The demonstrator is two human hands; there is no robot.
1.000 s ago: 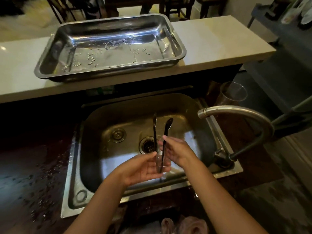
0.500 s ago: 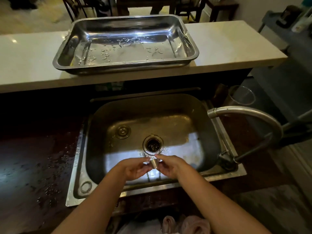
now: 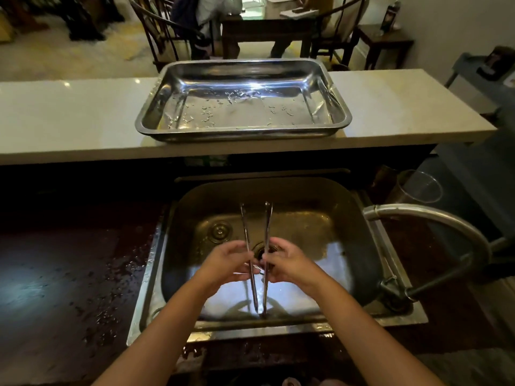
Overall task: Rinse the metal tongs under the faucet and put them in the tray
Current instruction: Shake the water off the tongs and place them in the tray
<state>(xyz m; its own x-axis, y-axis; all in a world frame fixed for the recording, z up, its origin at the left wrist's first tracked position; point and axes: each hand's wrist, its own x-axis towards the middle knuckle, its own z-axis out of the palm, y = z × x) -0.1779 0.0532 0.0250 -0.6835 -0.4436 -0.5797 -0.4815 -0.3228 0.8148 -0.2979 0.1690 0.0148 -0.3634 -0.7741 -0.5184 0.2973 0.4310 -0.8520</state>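
Slim metal tongs (image 3: 267, 227) stand nearly upright over the steel sink (image 3: 359, 246), tips pointing away from me, joined end low near the sink's front wall. My left hand (image 3: 225, 261) grips the left arm of the tongs and my right hand (image 3: 289, 263) grips the right arm, both at mid-length. The curved faucet (image 3: 434, 221) arches at the right, its spout well to the right of the tongs; no water stream shows. The empty steel tray (image 3: 242, 132), dotted with water drops, sits on the pale counter behind the sink.
A clear glass (image 3: 419, 188) stands behind the faucet. Left of the sink, the dark worktop (image 3: 69, 274) is wet with droplets. The pale counter (image 3: 69, 121) carries the tray. Chairs and a table stand in the room beyond.
Half a second ago the tongs were lowered, only their end showing between my fingertips. Now they are raised upright again, each hand on one arm. The view tilted up.
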